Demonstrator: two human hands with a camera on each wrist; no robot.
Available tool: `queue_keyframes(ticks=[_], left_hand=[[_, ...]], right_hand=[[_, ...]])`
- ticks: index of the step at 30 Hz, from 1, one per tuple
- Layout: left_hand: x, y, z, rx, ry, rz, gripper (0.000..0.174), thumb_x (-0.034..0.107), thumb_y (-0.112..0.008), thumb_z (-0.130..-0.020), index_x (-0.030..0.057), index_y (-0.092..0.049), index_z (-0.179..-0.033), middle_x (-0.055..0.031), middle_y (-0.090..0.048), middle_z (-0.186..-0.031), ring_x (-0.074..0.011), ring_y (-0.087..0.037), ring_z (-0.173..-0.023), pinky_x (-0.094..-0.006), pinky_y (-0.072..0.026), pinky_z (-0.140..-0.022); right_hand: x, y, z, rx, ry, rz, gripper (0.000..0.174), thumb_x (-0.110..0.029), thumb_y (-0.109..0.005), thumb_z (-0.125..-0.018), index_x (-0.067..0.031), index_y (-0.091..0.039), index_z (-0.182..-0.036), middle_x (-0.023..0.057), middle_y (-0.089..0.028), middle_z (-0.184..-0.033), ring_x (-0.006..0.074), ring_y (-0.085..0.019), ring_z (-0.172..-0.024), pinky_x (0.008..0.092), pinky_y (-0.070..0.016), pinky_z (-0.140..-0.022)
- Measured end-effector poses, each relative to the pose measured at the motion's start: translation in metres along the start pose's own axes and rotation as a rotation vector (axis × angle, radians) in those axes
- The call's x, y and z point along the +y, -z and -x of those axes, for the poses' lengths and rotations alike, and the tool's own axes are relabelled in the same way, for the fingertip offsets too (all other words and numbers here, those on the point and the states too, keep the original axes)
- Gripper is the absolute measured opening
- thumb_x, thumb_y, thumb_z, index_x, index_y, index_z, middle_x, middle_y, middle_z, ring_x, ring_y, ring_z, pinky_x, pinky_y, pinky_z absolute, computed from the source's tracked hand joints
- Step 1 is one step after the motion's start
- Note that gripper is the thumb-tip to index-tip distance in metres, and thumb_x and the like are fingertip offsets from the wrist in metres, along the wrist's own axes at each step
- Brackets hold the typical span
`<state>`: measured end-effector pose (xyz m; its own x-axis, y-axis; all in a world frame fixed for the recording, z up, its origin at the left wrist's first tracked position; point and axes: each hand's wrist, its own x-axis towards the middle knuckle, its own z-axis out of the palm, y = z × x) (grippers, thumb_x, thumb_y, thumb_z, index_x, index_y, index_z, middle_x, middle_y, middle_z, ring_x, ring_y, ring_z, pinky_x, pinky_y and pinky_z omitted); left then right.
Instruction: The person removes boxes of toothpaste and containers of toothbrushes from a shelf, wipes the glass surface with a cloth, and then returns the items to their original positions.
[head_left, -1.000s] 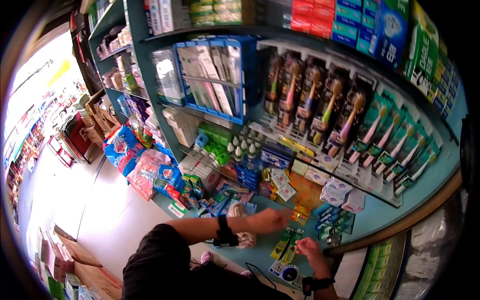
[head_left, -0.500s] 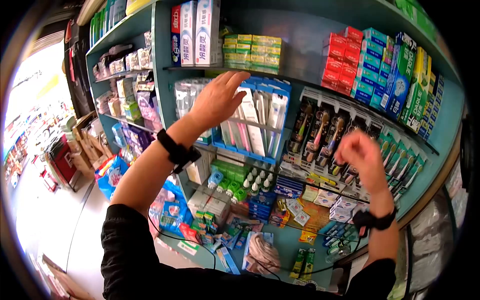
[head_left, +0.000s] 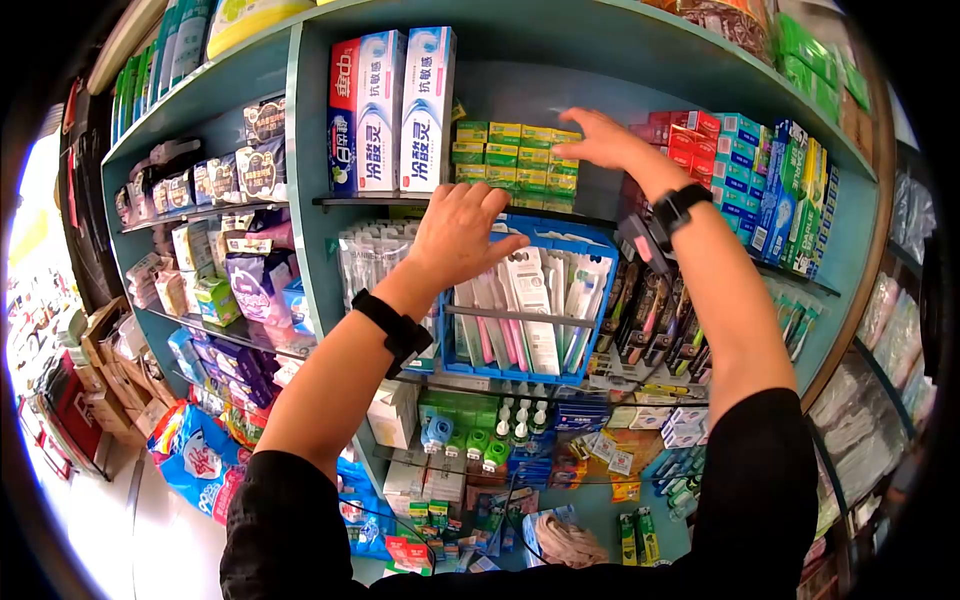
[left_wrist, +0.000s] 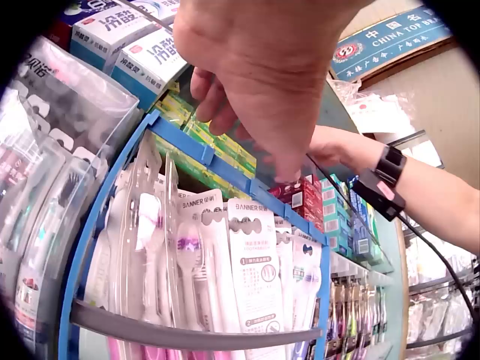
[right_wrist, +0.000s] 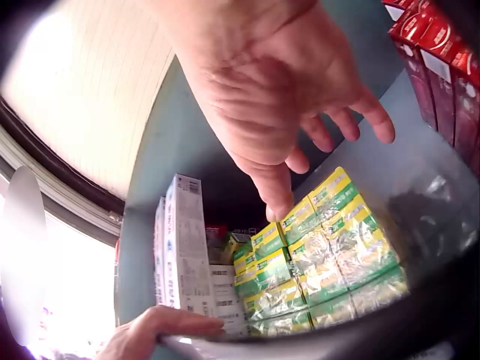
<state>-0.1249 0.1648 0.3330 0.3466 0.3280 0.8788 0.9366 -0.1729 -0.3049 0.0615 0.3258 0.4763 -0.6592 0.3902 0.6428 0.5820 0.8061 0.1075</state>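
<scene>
Yellow-green boxes [head_left: 515, 160], partly behind the hands [head_left: 460, 235], small lettering [right_wrist: 351, 225] illegible.

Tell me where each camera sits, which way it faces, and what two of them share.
Head: worn on the head, facing forward and down at the shelves; left hand, right hand, both forearms and black sleeves show.
Left wrist: facing the blue basket of toothbrushes; the left hand fills the top, the right hand lies beyond.
Right wrist: facing the green-yellow boxes; the right hand shows at top, part of the left hand at lower left.
Shared: both wrist views show the green-yellow boxes, red boxes and both hands.
</scene>
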Motion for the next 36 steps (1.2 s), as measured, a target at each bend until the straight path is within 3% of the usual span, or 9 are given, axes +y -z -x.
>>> queue_keyframes(ticks=[4, 7, 10, 13, 16, 19, 25, 31, 36], left_hand=[[-0.002, -0.001, 0.002, 0.018, 0.001, 0.028, 0.044, 0.046, -0.066, -0.08, 0.0072, -0.057, -0.1, -0.0083, -0.056, -0.088, -0.0266, -0.054, -0.087, -0.0381, -0.0389, -0.08], [0.0, 0.001, 0.001, -0.008, 0.022, 0.03, 0.043, 0.044, -0.067, -0.08, 0.0074, -0.057, -0.1, -0.008, -0.056, -0.088, -0.0266, -0.054, -0.088, -0.0382, -0.0388, -0.08], [-0.001, -0.001, 0.001, -0.024, 0.025, 0.014, 0.042, 0.043, -0.067, -0.079, 0.0077, -0.057, -0.1, -0.0079, -0.056, -0.088, -0.0264, -0.054, -0.088, -0.0381, -0.0387, -0.081], [0.001, 0.001, 0.0, -0.021, 0.047, 0.021, 0.041, 0.042, -0.068, -0.079, 0.0079, -0.057, -0.1, -0.0078, -0.056, -0.088, -0.0264, -0.055, -0.089, -0.0381, -0.0387, -0.082], [0.0, -0.004, 0.0, 0.05, 0.02, 0.002, 0.041, 0.044, -0.07, -0.075, 0.0089, -0.055, -0.09, -0.0076, -0.056, -0.084, -0.0252, -0.055, -0.085, -0.0376, -0.039, -0.08], [0.002, 0.0, 0.0, -0.061, 0.063, -0.007, 0.042, 0.042, -0.068, -0.079, 0.0077, -0.058, -0.1, -0.0073, -0.057, -0.089, -0.0259, -0.055, -0.091, -0.0381, -0.0388, -0.083], [0.004, 0.002, -0.001, -0.057, 0.071, 0.0, 0.044, 0.044, -0.067, -0.081, 0.0059, -0.058, -0.102, -0.0073, -0.057, -0.089, -0.0258, -0.055, -0.091, -0.0384, -0.0391, -0.083], [0.006, 0.007, -0.003, -0.043, 0.173, 0.083, 0.067, 0.051, -0.063, -0.084, 0.0005, -0.045, -0.125, -0.0195, -0.053, -0.11, -0.0339, -0.054, -0.1, -0.0427, -0.0397, -0.091], [-0.005, 0.007, -0.01, 0.103, 0.355, 0.389, 0.078, 0.053, -0.058, -0.088, -0.0031, -0.034, -0.136, -0.0263, -0.044, -0.13, -0.0379, -0.047, -0.12, -0.0454, -0.0404, -0.099]], right_hand=[[-0.005, -0.015, -0.041, -0.135, 0.063, 0.13, 0.078, -0.043, -0.072, -0.078, -0.0103, -0.04, -0.141, 0.0171, -0.047, -0.137, 0.0327, -0.051, -0.12, 0.0395, -0.0431, -0.098], [-0.019, -0.003, -0.038, -0.356, -0.132, 0.082, 0.075, -0.041, -0.071, -0.08, -0.0149, -0.039, -0.143, 0.0113, -0.049, -0.137, 0.0278, -0.051, -0.119, 0.0421, -0.0495, -0.089], [-0.001, -0.002, -0.036, -0.501, -0.214, -0.368, 0.067, -0.033, -0.069, -0.083, -0.0181, -0.041, -0.142, 0.01, -0.052, -0.134, 0.0267, -0.054, -0.116, 0.0419, -0.0513, -0.089], [0.014, -0.007, -0.043, -0.503, -0.182, -0.38, 0.058, -0.024, -0.066, -0.087, -0.0204, -0.044, -0.14, 0.0074, -0.056, -0.127, 0.0216, -0.058, -0.108, 0.0382, -0.0563, -0.076], [0.025, -0.003, -0.044, -0.533, -0.148, -0.332, 0.06, -0.023, -0.064, -0.087, -0.0182, -0.041, -0.142, 0.0063, -0.057, -0.126, 0.0212, -0.054, -0.114, 0.042, -0.0545, -0.08], [0.031, 0.003, -0.036, -0.544, -0.151, -0.378, 0.059, -0.022, -0.064, -0.087, -0.0177, -0.042, -0.142, 0.0059, -0.057, -0.125, 0.0213, -0.056, -0.111, 0.0415, -0.0551, -0.078], [0.028, 0.015, -0.023, -0.518, -0.129, -0.383, 0.056, -0.021, -0.064, -0.087, -0.0191, -0.045, -0.14, 0.0056, -0.06, -0.12, 0.0203, -0.058, -0.106, 0.0405, -0.0556, -0.076], [0.025, 0.029, 0.005, -0.432, -0.044, -0.405, 0.049, -0.018, -0.061, -0.089, -0.0178, -0.049, -0.137, 0.0069, -0.062, -0.116, 0.0203, -0.062, -0.096, 0.0359, -0.0579, -0.068], [0.014, 0.051, 0.035, -0.385, -0.022, -0.375, 0.048, -0.016, -0.058, -0.091, -0.0184, -0.049, -0.138, 0.0057, -0.062, -0.115, 0.0179, -0.06, -0.099, 0.0366, -0.0565, -0.073]])
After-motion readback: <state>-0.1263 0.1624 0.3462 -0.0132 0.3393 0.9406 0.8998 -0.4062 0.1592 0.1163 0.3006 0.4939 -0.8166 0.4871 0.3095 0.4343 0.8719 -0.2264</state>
